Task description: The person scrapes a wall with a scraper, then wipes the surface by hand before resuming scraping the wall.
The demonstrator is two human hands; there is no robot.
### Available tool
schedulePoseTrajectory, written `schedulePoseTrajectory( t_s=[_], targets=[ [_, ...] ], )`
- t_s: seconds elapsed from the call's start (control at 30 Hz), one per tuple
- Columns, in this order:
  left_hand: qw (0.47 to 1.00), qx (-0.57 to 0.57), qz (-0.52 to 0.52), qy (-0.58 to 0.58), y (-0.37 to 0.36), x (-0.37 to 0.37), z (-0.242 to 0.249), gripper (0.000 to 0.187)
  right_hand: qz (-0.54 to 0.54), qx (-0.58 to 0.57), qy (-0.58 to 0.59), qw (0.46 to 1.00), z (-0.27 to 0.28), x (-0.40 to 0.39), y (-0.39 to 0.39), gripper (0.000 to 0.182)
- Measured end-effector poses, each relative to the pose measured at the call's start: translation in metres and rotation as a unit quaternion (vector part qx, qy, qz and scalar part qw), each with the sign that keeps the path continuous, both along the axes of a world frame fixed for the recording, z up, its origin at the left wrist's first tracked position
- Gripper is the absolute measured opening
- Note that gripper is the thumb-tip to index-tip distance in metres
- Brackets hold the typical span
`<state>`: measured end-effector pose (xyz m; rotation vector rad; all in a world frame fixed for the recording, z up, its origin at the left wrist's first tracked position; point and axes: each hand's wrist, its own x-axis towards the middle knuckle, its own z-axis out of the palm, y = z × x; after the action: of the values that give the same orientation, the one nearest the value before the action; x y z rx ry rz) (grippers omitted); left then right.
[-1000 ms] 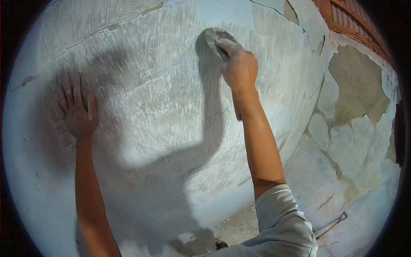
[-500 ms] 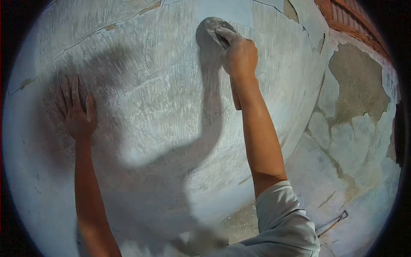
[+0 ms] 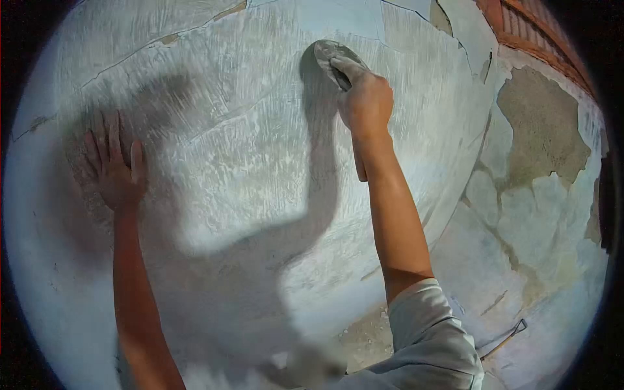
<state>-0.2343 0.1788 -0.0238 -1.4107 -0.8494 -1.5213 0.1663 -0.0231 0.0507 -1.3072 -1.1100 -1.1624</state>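
My right hand (image 3: pixel 367 101) is closed around a dusty scraping tool (image 3: pixel 330 53) with a rounded flat head, held against the scored pale wall (image 3: pixel 247 156). The tool's handle (image 3: pixel 359 159) shows below the fist, beside the wrist. On the left, my left hand (image 3: pixel 120 169) lies flat on the wall with its fingers spread and nothing in it. Dark shadows of both arms fall across the scratched surface.
Cracks run across the upper wall. At right, another wall (image 3: pixel 481 240) bears a bare grey-brown patch (image 3: pixel 543 127). A long-handled tool (image 3: pixel 507 339) lies at lower right. Orange beams (image 3: pixel 543 49) and corrugated sheet are at upper right.
My right hand and the scraping tool have moved slightly down along the wall. My left hand has stayed nearly in place.
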Motion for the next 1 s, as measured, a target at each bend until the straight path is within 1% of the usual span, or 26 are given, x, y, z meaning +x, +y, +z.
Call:
schedulePoseTrajectory(
  t_s=[0.07, 0.13, 0.23, 0.27, 0.37, 0.4, 0.5, 0.53, 0.63, 0.67, 0.77, 0.8, 0.9, 0.93, 1.0],
  targets=[
    [1.000, 0.014, -0.027, 0.006, -0.002, 0.000, 0.002, 0.059, -0.026, -0.030, 0.043, 0.998, 0.029, -0.001, -0.002, 0.043],
    [1.000, 0.002, -0.022, 0.005, -0.005, 0.001, 0.002, 0.059, -0.035, -0.063, 0.083, 0.994, 0.041, -0.007, -0.007, 0.042],
    [1.000, -0.009, -0.005, 0.004, -0.007, 0.000, -0.003, 0.059, -0.007, -0.045, 0.067, 0.997, 0.015, -0.004, -0.004, 0.043],
    [1.000, -0.006, 0.002, 0.001, -0.006, 0.000, -0.001, 0.059, 0.012, -0.044, 0.022, 0.999, 0.003, 0.004, -0.003, 0.043],
    [1.000, 0.004, -0.004, 0.023, -0.003, -0.002, 0.001, 0.066, -0.008, -0.037, 0.045, 0.998, 0.010, -0.003, -0.006, 0.044],
    [1.000, 0.003, 0.000, 0.016, -0.001, 0.000, 0.002, 0.066, -0.025, -0.022, 0.065, 0.997, 0.025, 0.003, 0.000, 0.051],
    [1.000, -0.008, 0.000, 0.005, 0.001, -0.001, 0.001, 0.065, -0.035, -0.049, 0.077, 0.995, 0.043, 0.004, -0.002, 0.050],
    [1.000, -0.012, -0.009, 0.002, -0.002, 0.000, 0.000, 0.063, -0.048, -0.034, 0.051, 0.997, 0.034, 0.005, 0.000, 0.049],
    [1.000, -0.015, -0.019, 0.001, -0.006, 0.000, 0.000, 0.062, 0.011, 0.024, -0.032, 0.999, -0.003, 0.006, 0.005, 0.049],
    [1.000, -0.014, -0.019, 0.001, -0.006, 0.000, 0.000, 0.062, 0.034, 0.010, -0.003, 0.999, -0.004, 0.011, 0.004, 0.051],
    [1.000, -0.011, 0.002, -0.002, -0.005, 0.001, 0.000, 0.062, -0.038, -0.030, 0.068, 0.997, 0.037, 0.007, 0.002, 0.049],
    [1.000, -0.009, -0.001, 0.002, -0.004, 0.000, 0.000, 0.063, -0.042, -0.043, 0.091, 0.994, 0.045, -0.002, -0.005, 0.048],
    [1.000, -0.006, -0.008, 0.014, -0.003, -0.001, -0.002, 0.065, -0.026, -0.052, 0.079, 0.995, 0.022, 0.002, -0.002, 0.044],
    [1.000, -0.003, -0.011, 0.017, -0.004, -0.001, 0.000, 0.065, 0.029, 0.006, 0.014, 0.999, 0.006, 0.004, 0.001, 0.043],
    [1.000, 0.000, -0.008, 0.016, -0.005, -0.001, -0.002, 0.064, 0.018, -0.001, 0.031, 0.999, 0.002, 0.010, 0.004, 0.044]
  ],
)
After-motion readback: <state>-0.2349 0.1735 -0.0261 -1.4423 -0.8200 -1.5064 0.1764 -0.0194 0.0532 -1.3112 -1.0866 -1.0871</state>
